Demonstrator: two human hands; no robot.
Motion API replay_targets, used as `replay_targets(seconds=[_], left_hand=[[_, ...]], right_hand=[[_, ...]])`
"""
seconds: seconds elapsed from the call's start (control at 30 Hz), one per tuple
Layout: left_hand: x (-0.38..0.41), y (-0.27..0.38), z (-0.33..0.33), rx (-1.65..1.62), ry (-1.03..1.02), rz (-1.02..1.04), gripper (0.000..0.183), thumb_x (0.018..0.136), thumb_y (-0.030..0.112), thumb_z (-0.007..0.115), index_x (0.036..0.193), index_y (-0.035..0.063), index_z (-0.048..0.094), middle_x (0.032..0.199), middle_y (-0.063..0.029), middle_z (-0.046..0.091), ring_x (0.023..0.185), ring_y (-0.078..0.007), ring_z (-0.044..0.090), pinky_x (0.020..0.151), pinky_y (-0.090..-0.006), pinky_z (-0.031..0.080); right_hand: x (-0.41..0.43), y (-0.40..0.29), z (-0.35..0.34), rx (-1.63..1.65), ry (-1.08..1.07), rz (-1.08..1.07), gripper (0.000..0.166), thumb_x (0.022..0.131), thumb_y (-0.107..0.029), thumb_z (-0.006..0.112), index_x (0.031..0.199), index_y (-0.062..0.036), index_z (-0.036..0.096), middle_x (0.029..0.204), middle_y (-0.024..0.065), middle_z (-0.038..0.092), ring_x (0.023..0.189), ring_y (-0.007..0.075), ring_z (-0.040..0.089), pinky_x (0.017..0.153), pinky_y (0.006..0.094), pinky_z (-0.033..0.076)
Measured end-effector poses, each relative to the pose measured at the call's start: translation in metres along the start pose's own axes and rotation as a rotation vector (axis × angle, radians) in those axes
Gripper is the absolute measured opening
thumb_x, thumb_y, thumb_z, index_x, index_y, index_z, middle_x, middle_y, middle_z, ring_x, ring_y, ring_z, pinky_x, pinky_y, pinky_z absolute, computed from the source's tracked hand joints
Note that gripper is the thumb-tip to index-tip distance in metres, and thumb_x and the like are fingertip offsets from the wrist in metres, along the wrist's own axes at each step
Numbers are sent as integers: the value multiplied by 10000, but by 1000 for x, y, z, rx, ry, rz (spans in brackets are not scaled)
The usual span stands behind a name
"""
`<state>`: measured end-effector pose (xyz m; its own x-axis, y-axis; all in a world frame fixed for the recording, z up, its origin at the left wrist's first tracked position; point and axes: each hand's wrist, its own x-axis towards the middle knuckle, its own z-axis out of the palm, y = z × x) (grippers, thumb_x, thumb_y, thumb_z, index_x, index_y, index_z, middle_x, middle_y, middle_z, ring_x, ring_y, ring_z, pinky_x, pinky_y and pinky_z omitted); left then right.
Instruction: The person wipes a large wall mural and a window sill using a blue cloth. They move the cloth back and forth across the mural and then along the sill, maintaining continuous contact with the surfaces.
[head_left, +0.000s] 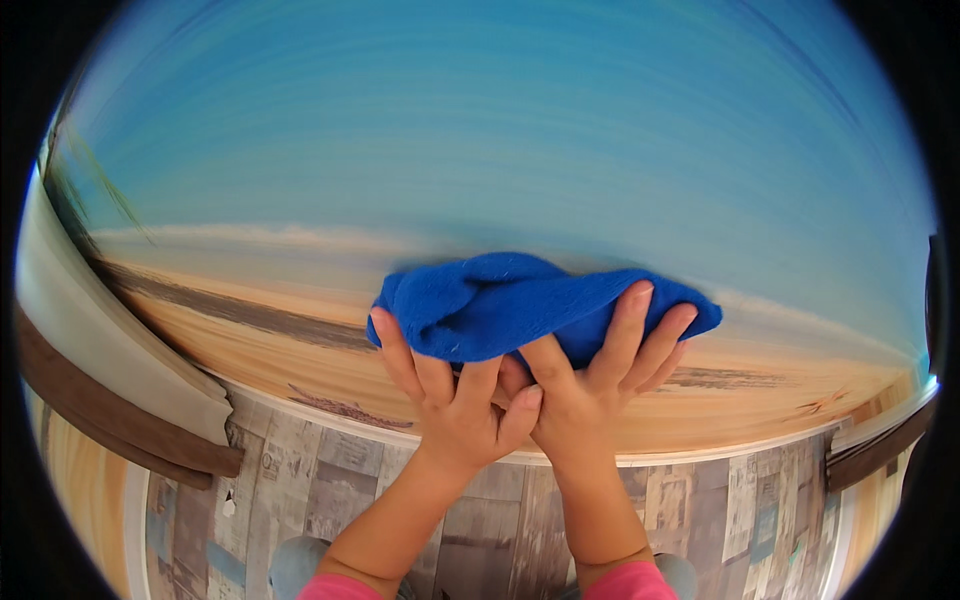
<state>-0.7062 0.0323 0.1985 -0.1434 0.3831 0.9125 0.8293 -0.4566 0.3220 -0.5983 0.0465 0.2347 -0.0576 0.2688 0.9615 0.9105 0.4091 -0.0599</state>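
Note:
A bunched blue cloth lies between my hands and a wall covered with a beach mural. My left hand has its fingers spread under the left part of the cloth, with the fingertips partly hidden by its folds. At the right part, my right hand holds the cloth, two of its fingers lying over the edge. The thumbs are close together below the cloth. Both arms reach up from the bottom of the view, in pink sleeves.
A white baseboard runs along the wall's foot above a patchwork wood-look floor. At the left stands a pale piece with brown trim; another brown-edged piece is at the right.

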Motion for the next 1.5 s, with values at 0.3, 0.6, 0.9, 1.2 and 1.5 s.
replay_targets(seconds=[0.3, 0.6, 0.9, 1.2, 1.5], left_hand=[[-81, -12, 24, -68, -187, -31, 507, 907, 445, 435, 1233, 80, 566, 1461, -232, 304, 1385, -484, 138, 1072, -693, 44], [-45, -5, 10, -28, -79, -15, 551, 906, 448, 435, 1282, 61, 549, 1458, -200, 328, 1350, -473, 241, 1088, -644, 107], [-121, -19, 27, -139, -262, -95, 570, 901, 437, 436, 1288, 34, 546, 1424, -212, 381, 1312, -438, 321, 1095, -556, 172], [-103, -14, 21, -146, -200, -91, 529, 895, 433, 425, 1224, 61, 607, 1320, -182, 505, 1277, -402, 388, 1076, -587, 123], [-188, -50, 25, -88, -509, -120, 412, 882, 383, 455, 1145, 131, 647, 1206, -158, 582, 1165, -390, 491, 1032, -539, 230]], right_hand=[[-79, 14, 13, 38, -35, -43, 105, 847, -397, 599, 861, -361, 697, 1493, 94, 344, 1419, 435, 132, 1124, 572, 10], [-48, 7, 12, 57, -5, 30, 165, 894, -434, 544, 924, -381, 697, 1493, 71, 356, 1430, 392, 136, 1133, 554, 1], [-120, 13, 21, 128, -65, 11, 88, 863, -407, 589, 850, -402, 676, 1512, 12, 331, 1444, 353, 111, 1142, 535, -11], [-110, 16, 11, 184, -110, 42, 140, 872, -374, 586, 916, -352, 716, 1542, 75, 250, 1446, 397, 52, 1138, 546, -37], [-225, 16, 46, 120, -136, -26, 162, 894, -381, 544, 865, -359, 702, 1561, 25, 214, 1452, 390, 20, 1142, 551, -10]])
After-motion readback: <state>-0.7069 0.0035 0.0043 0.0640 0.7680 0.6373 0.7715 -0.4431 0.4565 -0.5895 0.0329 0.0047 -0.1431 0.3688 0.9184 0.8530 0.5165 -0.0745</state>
